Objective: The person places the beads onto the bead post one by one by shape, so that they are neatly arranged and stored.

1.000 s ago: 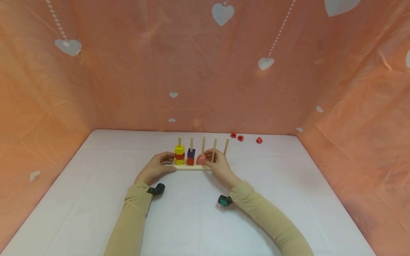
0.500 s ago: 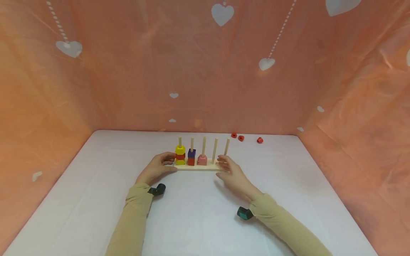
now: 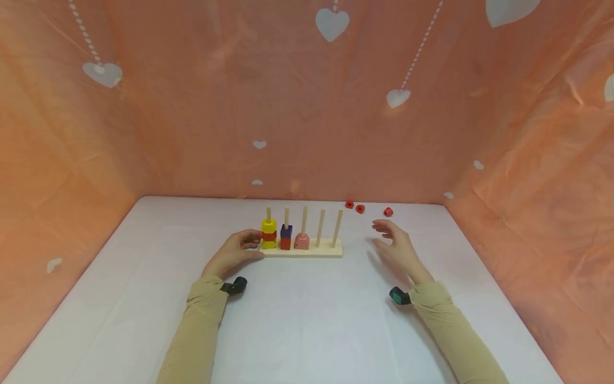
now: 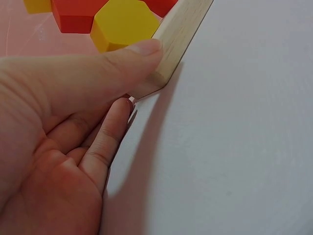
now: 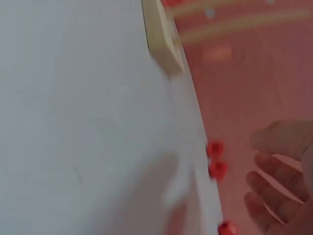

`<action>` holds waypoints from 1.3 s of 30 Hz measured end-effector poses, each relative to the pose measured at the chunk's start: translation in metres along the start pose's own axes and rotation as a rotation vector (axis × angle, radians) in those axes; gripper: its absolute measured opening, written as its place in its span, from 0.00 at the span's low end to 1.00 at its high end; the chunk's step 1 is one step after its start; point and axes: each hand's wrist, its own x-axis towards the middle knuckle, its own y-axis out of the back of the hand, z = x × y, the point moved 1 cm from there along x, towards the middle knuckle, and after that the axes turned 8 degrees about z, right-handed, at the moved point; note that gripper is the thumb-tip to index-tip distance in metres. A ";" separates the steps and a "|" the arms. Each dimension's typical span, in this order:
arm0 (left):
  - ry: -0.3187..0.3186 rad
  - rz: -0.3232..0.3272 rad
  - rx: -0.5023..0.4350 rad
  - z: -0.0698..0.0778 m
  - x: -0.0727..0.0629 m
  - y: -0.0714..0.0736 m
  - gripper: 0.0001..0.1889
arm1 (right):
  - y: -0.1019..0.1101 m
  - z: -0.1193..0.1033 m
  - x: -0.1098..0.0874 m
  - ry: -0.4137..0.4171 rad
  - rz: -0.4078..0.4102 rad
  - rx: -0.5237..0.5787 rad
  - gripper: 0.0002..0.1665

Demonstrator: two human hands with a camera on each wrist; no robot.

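My left hand grips the left end of a wooden peg stand. In the left wrist view its thumb lies on the base edge, beside a yellow hexagonal block. Yellow and red blocks are stacked on the leftmost peg. The second peg carries a dark blue block over a red one. A pink block sits on the third; the two right pegs are bare. Right of the stand, my right hand hovers with relaxed fingers and holds nothing.
Three small red blocks lie along the table's back edge: a left one, a middle one and a right one. An orange cloth with white hearts hangs behind the white table.
My right hand has left the pink block, which now sits on the third peg, and has moved right, away from the stand. My left hand has stayed at the stand's left end.
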 end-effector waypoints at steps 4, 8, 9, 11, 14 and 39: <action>0.016 -0.001 -0.006 0.000 -0.002 0.000 0.32 | 0.013 0.031 0.010 -0.108 0.037 0.024 0.27; -0.005 -0.001 0.013 0.000 -0.002 0.000 0.33 | 0.021 0.049 0.020 -0.175 0.043 0.031 0.27; -0.009 -0.002 0.018 0.000 -0.002 0.000 0.33 | 0.023 0.052 0.023 -0.185 0.044 0.025 0.27; -0.024 -0.007 0.022 0.000 -0.002 0.000 0.33 | 0.025 0.057 0.028 -0.207 0.037 0.005 0.27; -0.017 -0.014 0.012 0.000 -0.001 0.000 0.33 | 0.026 0.061 0.038 -0.237 0.026 -0.021 0.27; -0.003 0.014 0.007 -0.001 0.000 0.000 0.31 | 0.010 0.079 0.073 -0.170 0.007 -0.026 0.24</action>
